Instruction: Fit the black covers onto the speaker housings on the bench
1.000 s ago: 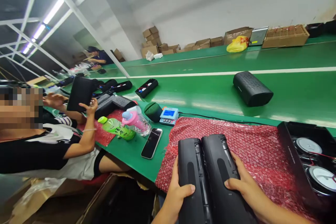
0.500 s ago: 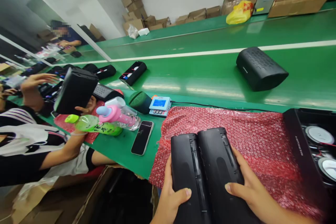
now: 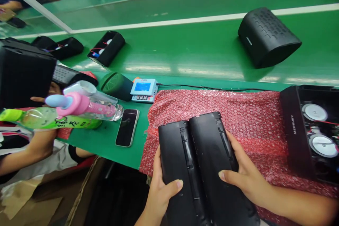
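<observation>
Two long black plastic casings lie side by side in my hands, slots and clips running along their long edges. My left hand [image 3: 161, 190] grips the left casing [image 3: 173, 152] by its outer side, thumb on top. My right hand [image 3: 246, 173] holds the right casing [image 3: 212, 144] in the same way. Both are above the near edge of a red bubble-wrap sheet [image 3: 251, 116]. To the right, an opened black speaker housing [image 3: 293, 130] marked MERKURY shows white round speaker backs [image 3: 315, 112] and a red wire.
A phone [image 3: 127, 127], a pink-topped bottle [image 3: 76, 104], a green bottle [image 3: 39, 119] and a blue meter [image 3: 144, 90] stand left. A black speaker [image 3: 267, 39] sits on the green belt, an open housing [image 3: 107, 47] farther left. A co-worker's hand [image 3: 42, 97] supports a black box [image 3: 25, 74].
My view has tilted down and shifted, so the bench things appear higher and mostly farther left. Both hands keep their grip on the casings.
</observation>
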`<state>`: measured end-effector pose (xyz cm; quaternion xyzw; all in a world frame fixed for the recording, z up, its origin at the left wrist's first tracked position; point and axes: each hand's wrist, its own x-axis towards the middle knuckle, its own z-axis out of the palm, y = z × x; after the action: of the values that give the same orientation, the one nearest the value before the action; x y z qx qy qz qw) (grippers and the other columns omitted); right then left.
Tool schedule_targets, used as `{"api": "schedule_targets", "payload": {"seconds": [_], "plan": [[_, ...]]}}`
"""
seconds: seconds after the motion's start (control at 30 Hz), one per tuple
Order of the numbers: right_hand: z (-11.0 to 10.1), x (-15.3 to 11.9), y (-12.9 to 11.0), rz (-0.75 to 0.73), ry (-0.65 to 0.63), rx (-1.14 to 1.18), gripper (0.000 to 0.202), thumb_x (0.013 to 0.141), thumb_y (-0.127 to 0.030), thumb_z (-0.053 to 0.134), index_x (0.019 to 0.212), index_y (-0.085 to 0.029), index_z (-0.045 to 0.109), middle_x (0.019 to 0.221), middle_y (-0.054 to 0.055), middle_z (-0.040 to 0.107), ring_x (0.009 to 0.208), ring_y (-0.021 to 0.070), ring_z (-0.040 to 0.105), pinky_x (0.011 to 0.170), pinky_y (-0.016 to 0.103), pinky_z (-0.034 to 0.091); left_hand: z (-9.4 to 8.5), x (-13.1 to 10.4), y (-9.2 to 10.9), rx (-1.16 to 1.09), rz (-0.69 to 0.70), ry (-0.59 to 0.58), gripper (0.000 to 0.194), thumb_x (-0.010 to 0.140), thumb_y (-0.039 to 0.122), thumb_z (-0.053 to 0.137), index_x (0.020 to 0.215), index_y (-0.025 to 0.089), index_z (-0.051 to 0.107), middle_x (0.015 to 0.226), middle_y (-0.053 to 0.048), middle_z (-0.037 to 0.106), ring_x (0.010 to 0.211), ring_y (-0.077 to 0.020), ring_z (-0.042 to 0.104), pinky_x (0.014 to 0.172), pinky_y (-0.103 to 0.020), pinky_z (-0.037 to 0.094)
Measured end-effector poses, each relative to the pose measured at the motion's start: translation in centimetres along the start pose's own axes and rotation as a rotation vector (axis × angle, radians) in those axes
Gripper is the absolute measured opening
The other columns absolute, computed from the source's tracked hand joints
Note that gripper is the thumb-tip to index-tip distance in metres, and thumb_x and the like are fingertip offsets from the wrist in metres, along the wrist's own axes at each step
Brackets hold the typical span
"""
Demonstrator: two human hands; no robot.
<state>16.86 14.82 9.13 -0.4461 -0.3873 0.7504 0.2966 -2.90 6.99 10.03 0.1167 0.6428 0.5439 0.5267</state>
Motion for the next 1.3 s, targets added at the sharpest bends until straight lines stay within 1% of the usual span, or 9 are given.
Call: {"api": "schedule_targets", "payload": {"seconds": [0.1,0.27,0.47,0.63,0.73,0.93,1.03,1.17,1.3], "plan": [[0.0,0.0,-0.1,-0.011,-0.007,0.004,0.089,0.073,-0.029,0.069,0.143,-0.028,0.015,0.146,0.002,0.024,0.132,0.0218,0.026,0.106,0.036,0.032,0.1,0.0,0.0,0.006,0.016,0.011,0.099,0.051,0.028,0.078,0.139,0.03,0.03,0.139,-0.004,0.045,0.127,-0.03,0.04,0.106,-0.038,0.033],[-0.1,0.0,0.1,-0.008,0.027,-0.033,0.089,0.071,-0.03,0.07,0.143,-0.028,0.017,0.146,0.002,0.025,0.132,0.0232,0.025,0.106,0.038,0.032,0.1,-0.1,0.0,-0.001,0.021,0.005,0.098,0.052,0.027,0.077,0.138,0.031,0.031,0.14,-0.004,0.043,0.127,-0.03,0.04,0.101,-0.036,0.039],[-0.2,-0.1,0.3,-0.017,0.007,-0.019,0.089,0.073,-0.027,0.07,0.142,-0.031,0.015,0.147,0.0,0.024,0.132,0.0202,0.025,0.106,0.035,0.033,-0.2,0.0,-0.1,0.006,0.038,-0.012,0.097,0.052,0.025,0.077,0.137,0.03,0.033,0.14,-0.004,0.043,0.128,-0.029,0.039,0.103,-0.034,0.037],[-0.2,-0.2,0.1,-0.003,0.024,-0.033,0.089,0.073,-0.028,0.069,0.143,-0.029,0.015,0.147,0.0,0.022,0.133,0.0219,0.024,0.106,0.037,0.033,0.0,-0.1,0.0,0.003,0.016,0.006,0.098,0.051,0.026,0.078,0.138,0.03,0.032,0.139,-0.005,0.045,0.126,-0.0308,0.041,0.104,-0.038,0.036],[-0.1,-0.2,0.1,0.005,0.022,-0.031,0.09,0.073,-0.028,0.069,0.144,-0.029,0.014,0.147,0.001,0.022,0.132,0.0225,0.025,0.105,0.038,0.034,0.2,-0.2,0.1,-0.009,0.0,0.015,0.099,0.051,0.027,0.078,0.138,0.032,0.031,0.139,-0.003,0.044,0.127,-0.0305,0.041,0.102,-0.037,0.038],[-0.2,-0.2,0.2,-0.007,0.024,-0.039,0.089,0.074,-0.03,0.069,0.143,-0.032,0.015,0.148,-0.001,0.021,0.133,0.0223,0.022,0.108,0.038,0.029,0.1,-0.2,0.1,-0.004,-0.021,0.015,0.103,0.051,0.028,0.078,0.14,0.032,0.027,0.139,-0.004,0.044,0.123,-0.0313,0.044,0.1,-0.039,0.04],[-0.2,-0.2,0.3,-0.006,0.018,-0.029,0.087,0.074,-0.031,0.069,0.143,-0.033,0.016,0.148,-0.001,0.021,0.133,0.0222,0.022,0.108,0.038,0.028,0.1,-0.2,0.1,0.001,-0.015,0.02,0.102,0.051,0.027,0.078,0.139,0.031,0.029,0.14,-0.004,0.044,0.125,-0.0311,0.042,0.102,-0.038,0.039],[-0.1,0.0,0.4,-0.014,0.035,-0.021,0.088,0.072,-0.029,0.07,0.142,-0.031,0.018,0.147,0.001,0.023,0.133,0.0223,0.024,0.107,0.038,0.031,0.3,-0.3,0.3,-0.038,-0.014,0.027,0.098,0.051,0.027,0.078,0.138,0.031,0.032,0.139,-0.003,0.045,0.128,-0.03,0.04,0.099,-0.034,0.041],[-0.4,0.1,1.1,-0.007,-0.001,-0.014,0.09,0.072,-0.034,0.069,0.143,-0.03,0.014,0.148,0.002,0.021,0.133,0.0246,0.023,0.107,0.039,0.032,0.5,-0.3,0.2,-0.123,-0.021,0.007,0.105,0.05,0.025,0.079,0.14,0.033,0.026,0.138,-0.003,0.047,0.126,-0.0317,0.042,0.1,-0.038,0.04]]}}
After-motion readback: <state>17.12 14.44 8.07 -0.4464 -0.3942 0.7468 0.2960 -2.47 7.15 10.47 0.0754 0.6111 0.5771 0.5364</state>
